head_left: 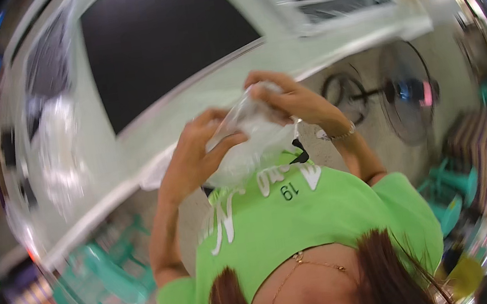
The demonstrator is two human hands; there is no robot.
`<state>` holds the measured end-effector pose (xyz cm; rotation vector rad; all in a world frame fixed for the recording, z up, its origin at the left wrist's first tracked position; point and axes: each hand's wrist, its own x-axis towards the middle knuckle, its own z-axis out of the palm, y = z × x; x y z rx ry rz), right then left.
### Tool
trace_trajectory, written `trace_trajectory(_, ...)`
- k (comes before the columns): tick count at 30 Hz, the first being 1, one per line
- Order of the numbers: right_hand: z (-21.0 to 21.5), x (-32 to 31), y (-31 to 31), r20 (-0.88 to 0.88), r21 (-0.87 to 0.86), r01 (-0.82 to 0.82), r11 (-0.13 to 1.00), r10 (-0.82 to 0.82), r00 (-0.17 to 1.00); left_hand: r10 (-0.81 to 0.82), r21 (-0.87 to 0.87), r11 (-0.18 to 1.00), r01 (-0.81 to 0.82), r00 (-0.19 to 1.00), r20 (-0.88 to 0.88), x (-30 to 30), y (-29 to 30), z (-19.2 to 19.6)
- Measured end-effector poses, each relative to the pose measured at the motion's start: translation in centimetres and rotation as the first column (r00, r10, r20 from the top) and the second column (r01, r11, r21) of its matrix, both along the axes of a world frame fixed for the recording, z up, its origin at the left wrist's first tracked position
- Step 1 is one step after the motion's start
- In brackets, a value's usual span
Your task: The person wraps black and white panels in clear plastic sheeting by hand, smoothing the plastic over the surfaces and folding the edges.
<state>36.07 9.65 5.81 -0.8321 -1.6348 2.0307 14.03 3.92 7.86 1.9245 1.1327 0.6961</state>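
1. Left hand: fingers curled, thumb pressed across the front of a clear plastic bag; it grips the bag's left side.
2. Right hand: fingertips bunched together, pinching the bag's top edge at about 12 o'clock of the bag. A thin bracelet sits on that wrist.
3. The bag hangs between both hands, held in the air in front of the green shirt; contents whitish, too blurred to tell.
4. Surroundings: white counter edge at 10 o'clock, standing fan at 3 o'clock, turquoise chairs at 8 o'clock.
5. Risk, as I judge it: thin slick film, held only by pinches; a slackened thumb could let it slip, a hard pull could tear it.
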Motion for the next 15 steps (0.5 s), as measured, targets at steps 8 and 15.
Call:
trace_trajectory(8, -2.8, 5.3, -1.7, -0.45, 0.141, -0.521, 0.842, 0.523, 0.724, 0.54, -0.5, 0.812, -0.301, 0.714, 0.447, -2.7, 3.1, -7.2)
trace_trajectory(15, -2.6, 9.9, -3.5, -0.841, -0.482, 0.02, 0.876, -0.469, 0.27, 0.284, -0.528, 0.847, -0.051, 0.885, 0.369, -3.6, 5.8, -10.2)
